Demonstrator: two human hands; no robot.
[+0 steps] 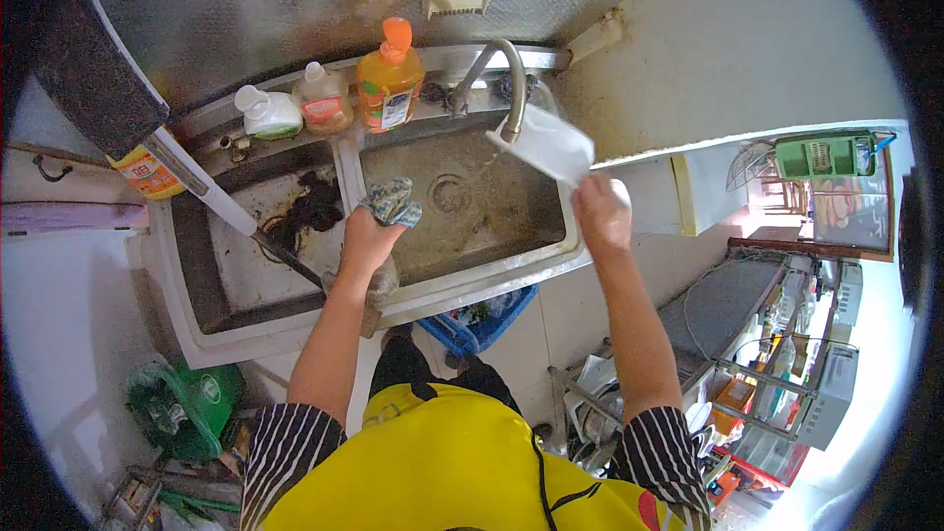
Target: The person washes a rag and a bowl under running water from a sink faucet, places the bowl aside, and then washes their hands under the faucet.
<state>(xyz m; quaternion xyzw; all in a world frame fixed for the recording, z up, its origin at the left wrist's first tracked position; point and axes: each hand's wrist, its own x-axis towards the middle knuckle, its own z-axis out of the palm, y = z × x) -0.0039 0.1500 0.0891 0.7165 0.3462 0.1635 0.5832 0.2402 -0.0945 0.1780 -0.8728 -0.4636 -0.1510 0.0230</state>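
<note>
My left hand (366, 244) is closed round a crumpled patterned cloth (392, 203), over the divider and near edge of the double sink (472, 290). My right hand (602, 213) grips the near corner of a thin white rectangular piece (547, 145), perhaps a shallow tray or lid. It is tilted, and its far end is at the spout of the curved metal faucet (513, 88). I cannot tell whether water is running. Below, the right basin (472, 211) has a round drain. A dark tangled clump (313, 206) lies in the left basin.
Along the sink's back ledge stand an orange bottle (391, 79), a brownish bottle (323, 100) and a white bottle (268, 113). A long pole (202, 177) slants across the left basin. A blue basket (482, 320) is below the sink, a green bin (187, 408) lower left, cluttered shelves (777, 383) right.
</note>
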